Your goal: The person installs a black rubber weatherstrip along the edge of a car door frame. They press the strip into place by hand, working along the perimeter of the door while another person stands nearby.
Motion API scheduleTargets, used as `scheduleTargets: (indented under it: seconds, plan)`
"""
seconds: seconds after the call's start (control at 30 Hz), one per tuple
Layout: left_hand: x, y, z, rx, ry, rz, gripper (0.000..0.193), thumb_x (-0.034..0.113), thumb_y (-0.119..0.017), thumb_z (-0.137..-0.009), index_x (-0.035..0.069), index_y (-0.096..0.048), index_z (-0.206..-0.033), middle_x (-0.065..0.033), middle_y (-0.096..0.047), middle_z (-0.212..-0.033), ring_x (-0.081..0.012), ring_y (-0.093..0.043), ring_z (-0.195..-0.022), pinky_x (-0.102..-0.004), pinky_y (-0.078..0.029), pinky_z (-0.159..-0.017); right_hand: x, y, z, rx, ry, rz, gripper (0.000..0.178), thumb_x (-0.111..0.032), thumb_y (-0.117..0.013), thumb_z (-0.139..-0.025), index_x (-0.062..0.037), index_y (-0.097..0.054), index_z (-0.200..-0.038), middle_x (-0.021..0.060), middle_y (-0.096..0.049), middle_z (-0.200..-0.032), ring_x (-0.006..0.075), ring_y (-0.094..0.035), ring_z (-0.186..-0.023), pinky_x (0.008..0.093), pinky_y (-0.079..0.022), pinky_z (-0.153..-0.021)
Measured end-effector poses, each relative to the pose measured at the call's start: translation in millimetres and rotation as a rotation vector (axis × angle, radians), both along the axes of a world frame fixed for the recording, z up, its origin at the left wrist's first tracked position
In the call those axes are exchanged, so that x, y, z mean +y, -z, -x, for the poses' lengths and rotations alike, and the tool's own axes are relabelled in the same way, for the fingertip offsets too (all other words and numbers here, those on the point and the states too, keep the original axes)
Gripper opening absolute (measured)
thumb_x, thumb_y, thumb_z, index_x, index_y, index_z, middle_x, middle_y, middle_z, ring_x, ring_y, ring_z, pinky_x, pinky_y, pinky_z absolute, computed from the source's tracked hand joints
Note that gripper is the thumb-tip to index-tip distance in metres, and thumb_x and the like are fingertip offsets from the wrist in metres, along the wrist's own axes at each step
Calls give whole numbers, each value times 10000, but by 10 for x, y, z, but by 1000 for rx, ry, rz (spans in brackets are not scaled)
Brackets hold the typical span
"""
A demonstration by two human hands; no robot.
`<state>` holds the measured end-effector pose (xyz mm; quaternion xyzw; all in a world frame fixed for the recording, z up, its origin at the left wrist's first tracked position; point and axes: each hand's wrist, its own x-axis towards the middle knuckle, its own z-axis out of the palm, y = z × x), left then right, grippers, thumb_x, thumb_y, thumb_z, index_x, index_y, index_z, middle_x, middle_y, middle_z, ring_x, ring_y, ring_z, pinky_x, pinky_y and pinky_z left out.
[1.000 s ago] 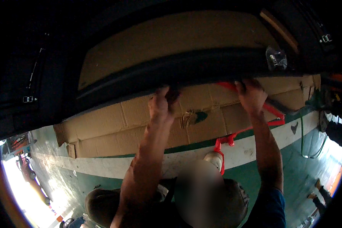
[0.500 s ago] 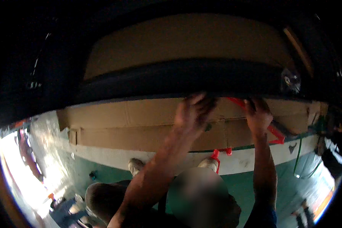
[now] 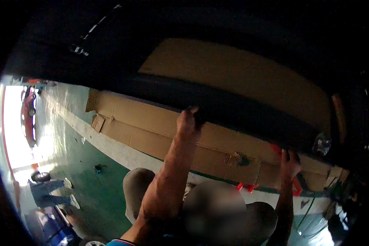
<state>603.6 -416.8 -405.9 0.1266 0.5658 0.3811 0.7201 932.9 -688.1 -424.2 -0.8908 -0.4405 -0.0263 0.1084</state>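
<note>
Head view, nearest first: the left knee (image 3: 138, 188) was bent in the foreground, with the left forearm (image 3: 172, 172) reaching forward past it. The right hand (image 3: 290, 163) was up against the near lip of a long black panel (image 3: 233, 112), beside a red strip (image 3: 276, 149), its fingers pointing toward the rim; whether they gripped anything could not be told. The left hand (image 3: 187, 123) was well apart from it, farther left along the same lip, with its fingers curled at the dark edge; shadow hid the tips, so it could not be told whether they were clamped on the rim or only resting there.

What counted most was the slant of that lip. The black panel lay directly ahead of both hands, its long axis running crosswise from far left to near right. The right hand therefore met it closer to the body and toward its right end, while the left hand reached farther forward, nearer the middle. Brown cardboard (image 3: 147, 119) stretched below the lip, roughly parallel to it.

Beyond the lip, a clear plastic bag (image 3: 322, 143) sat toward the right, and a tan board (image 3: 242, 69) spread behind the dark band, with a wooden strip (image 3: 339, 119) to its right. Across the green floor (image 3: 100, 153), another person (image 3: 49, 194) was at the far left, and beyond, a red car (image 3: 28, 115) stood by bright light.
</note>
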Motion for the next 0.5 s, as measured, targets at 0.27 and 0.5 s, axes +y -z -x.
scheduleTargets:
  seconds: [0.27,0.5]
  plan:
    - [1276,89,1494,-7,-347,-118,282,224,-590,-906,54,-586,-1130,-128,-611,-1073,-305,-605,-960,-499,-542,-835,-109,132,-216,44,-111,132,316,-322,-677,-862,-36,-702,-996,193,-690,-972,366,-664,-841,420,-516,-752]
    - [1229,-164,1280,516,-318,111,332,236,-653,-877,40,-646,-1145,-105,-680,-1072,-240,-663,-955,-357,-531,-845,-122,101,-482,75,-229,180,400,-455,-672,-850,-94,-732,-1011,177,-705,-1014,360,-666,-937,463,-525,-822]
